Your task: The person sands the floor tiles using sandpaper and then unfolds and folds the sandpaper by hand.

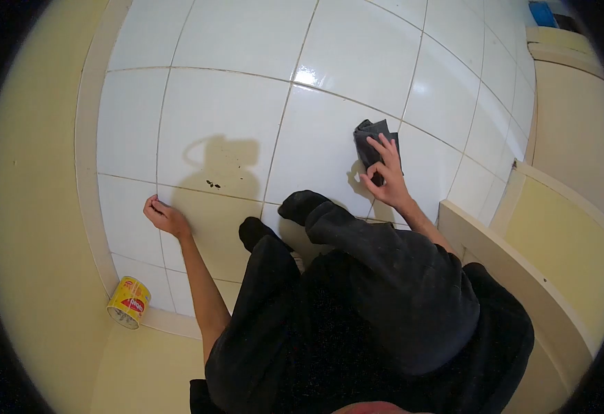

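Over the white tiled floor at the left, my left hand has its fingers curled and pressed together; what they hold, if anything, is too small to name. On the right, my right hand is over a dark folded cloth or bag, with thumb and index finger bent toward each other and the other fingers stretched out across it. Whether the hand grips it cannot be told. Several small dark bits lie on the floor between my hands, near a tile joint, partly in my shadow.
A yellow and red tub stands by the wall at the lower left. My feet in black socks rest between my hands. Cream ledges run along the right. A blue object is at the upper right.
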Tool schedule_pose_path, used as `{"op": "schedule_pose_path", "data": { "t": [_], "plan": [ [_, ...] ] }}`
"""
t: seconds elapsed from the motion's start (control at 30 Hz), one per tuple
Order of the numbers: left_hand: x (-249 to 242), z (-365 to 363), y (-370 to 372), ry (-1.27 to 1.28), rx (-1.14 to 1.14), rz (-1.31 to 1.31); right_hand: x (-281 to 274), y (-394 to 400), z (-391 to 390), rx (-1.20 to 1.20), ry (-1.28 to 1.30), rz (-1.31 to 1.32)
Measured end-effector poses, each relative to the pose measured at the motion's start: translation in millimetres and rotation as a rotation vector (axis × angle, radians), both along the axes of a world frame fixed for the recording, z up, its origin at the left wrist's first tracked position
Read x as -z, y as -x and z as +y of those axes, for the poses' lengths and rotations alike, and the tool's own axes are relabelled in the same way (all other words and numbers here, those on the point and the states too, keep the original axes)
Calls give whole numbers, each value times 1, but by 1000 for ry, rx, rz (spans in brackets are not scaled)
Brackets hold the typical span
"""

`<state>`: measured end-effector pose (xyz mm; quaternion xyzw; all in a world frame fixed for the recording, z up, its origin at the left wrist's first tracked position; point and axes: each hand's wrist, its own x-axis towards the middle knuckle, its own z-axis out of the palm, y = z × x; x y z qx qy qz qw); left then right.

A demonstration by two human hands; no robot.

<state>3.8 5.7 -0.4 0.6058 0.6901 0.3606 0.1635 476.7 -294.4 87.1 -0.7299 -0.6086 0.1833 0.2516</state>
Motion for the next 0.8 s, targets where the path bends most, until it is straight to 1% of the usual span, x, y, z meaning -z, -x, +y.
{"op": "schedule_pose_path", "data": {
  "t": [0.1,0.23,0.33,0.43,0.53,0.6,0.63,0.73,0.8],
  "plan": [
    [0,0,0,0,-6,-3,-9,-1,-5,63,131,-19],
    [1,-1,2,1,-2,8,18,-4,-10,158,204,-26],
    [0,-1,2,-2,3,11,50,12,-1,216,162,-193],
    [-1,-3,1,-1,5,16,62,31,13,359,113,-196],
    [-2,-3,-1,17,-6,-7,64,58,33,424,142,-188],
    [-2,-3,0,22,-11,-9,66,78,48,383,133,-155],
    [-1,-3,0,17,-5,1,64,88,56,302,122,-154],
    [-2,-3,-2,27,-11,9,67,110,87,104,100,-9],
    [-5,-4,-3,32,-18,6,65,126,114,38,99,87]
  ]
}}
